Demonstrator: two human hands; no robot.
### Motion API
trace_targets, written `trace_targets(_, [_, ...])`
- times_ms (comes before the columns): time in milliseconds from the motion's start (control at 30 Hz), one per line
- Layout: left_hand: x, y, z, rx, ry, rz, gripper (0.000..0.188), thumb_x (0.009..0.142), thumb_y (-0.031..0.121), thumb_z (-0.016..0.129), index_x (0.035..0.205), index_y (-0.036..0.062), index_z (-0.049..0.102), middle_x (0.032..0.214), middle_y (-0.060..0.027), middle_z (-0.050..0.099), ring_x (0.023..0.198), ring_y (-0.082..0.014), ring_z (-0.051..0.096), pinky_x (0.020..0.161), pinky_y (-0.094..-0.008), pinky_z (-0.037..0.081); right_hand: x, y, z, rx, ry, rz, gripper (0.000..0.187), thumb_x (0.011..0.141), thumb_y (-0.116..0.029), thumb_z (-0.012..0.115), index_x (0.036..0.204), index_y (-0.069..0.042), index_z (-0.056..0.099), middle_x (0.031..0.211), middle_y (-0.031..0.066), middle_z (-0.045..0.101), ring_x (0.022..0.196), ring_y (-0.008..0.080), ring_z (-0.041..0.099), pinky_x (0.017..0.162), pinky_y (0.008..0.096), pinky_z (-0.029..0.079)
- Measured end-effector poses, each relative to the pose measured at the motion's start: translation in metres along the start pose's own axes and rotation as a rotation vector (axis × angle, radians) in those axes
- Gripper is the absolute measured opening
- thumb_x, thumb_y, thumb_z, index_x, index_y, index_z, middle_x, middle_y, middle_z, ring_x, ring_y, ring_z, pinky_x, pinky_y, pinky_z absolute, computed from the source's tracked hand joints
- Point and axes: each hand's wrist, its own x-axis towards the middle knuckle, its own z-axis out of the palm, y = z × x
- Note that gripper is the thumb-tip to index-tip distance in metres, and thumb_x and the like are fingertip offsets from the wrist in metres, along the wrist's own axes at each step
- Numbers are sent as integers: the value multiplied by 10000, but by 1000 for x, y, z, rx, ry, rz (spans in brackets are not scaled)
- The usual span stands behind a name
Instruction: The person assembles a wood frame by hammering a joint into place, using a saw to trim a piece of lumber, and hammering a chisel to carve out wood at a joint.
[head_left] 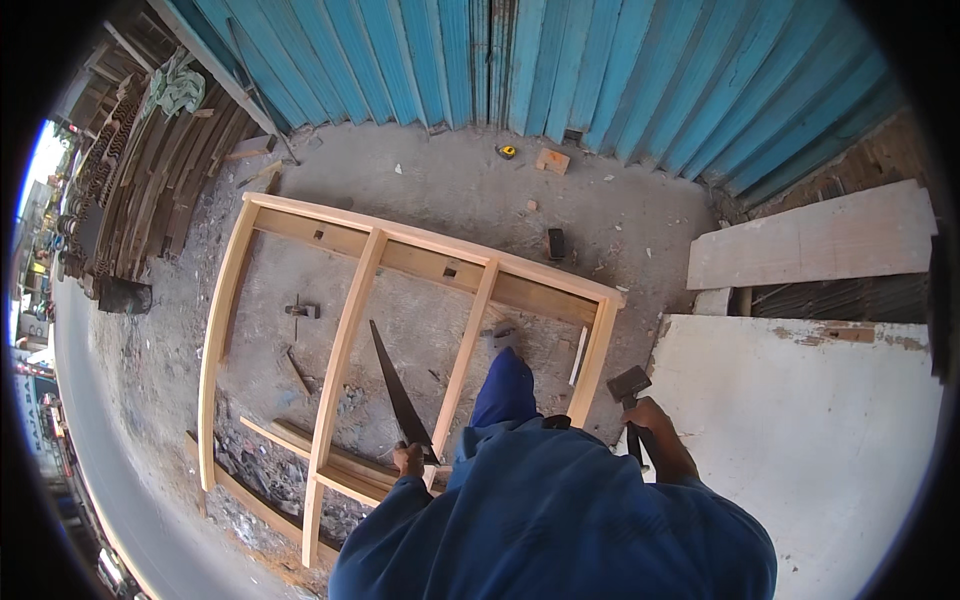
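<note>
My left hand point(408, 459) is closed around the handle of a handsaw point(393, 387), its long dark blade pointing away over the floor inside a wooden frame. My right hand point(648, 414) grips a hammer point(628, 384) with a dark, blocky head, to the right of the frame. The pale wooden frame point(366, 300) lies before me, with two long crossbars between its end pieces. Square holes show in its far rail. A blue-clothed leg point(503, 392) reaches into the frame's right section, and my torso hides part of the near side.
Inside the frame lies a small dark tool point(302, 311). Beyond it are a yellow tape measure point(507, 152), a wood block point(552, 161) and a dark block point(556, 243). White boards point(800, 420) stand right, stacked planks point(170, 180) left, a blue corrugated shutter point(620, 80) behind.
</note>
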Motion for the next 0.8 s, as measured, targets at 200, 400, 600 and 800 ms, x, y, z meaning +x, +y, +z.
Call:
trace_targets(200, [26, 126, 39, -78, -128, 2, 323, 756, 151, 619, 1001, -60, 616, 792, -112, 623, 655, -193, 551, 568, -383, 451, 11, -22, -67, 238, -103, 228, 230, 686, -229, 794, 806, -34, 767, 817, 118, 744, 738, 233, 718, 685, 367, 549])
trace_targets(400, [73, 264, 77, -314, -162, 141, 310, 743, 148, 605, 972, -60, 630, 774, -106, 624, 675, -204, 590, 597, -386, 492, 42, -57, -116, 215, -68, 299, 555, 731, -356, 788, 1104, 45, 696, 1056, 215, 714, 1007, 305, 686, 855, 412, 522])
trace_targets(600, [102, 361, 132, 169, -122, 128, 355, 719, 177, 586, 1002, -27, 650, 879, -281, 677, 805, -400, 690, 709, -469, 524, 109, -155, -202, -39, -67, 183, 583, 706, -358, 800, 1099, 58, 692, 1067, 229, 709, 1001, 307, 689, 855, 416, 525])
trace_targets(800, [114, 411, 183, 96, -32, 185, 302, 714, 222, 598, 900, -12, 643, 825, -292, 653, 802, -469, 656, 729, -484, 510, 209, -243, -280, -269, -115, 62, 612, 681, -360, 813, 1094, 72, 687, 1078, 242, 703, 996, 310, 693, 856, 420, 528])
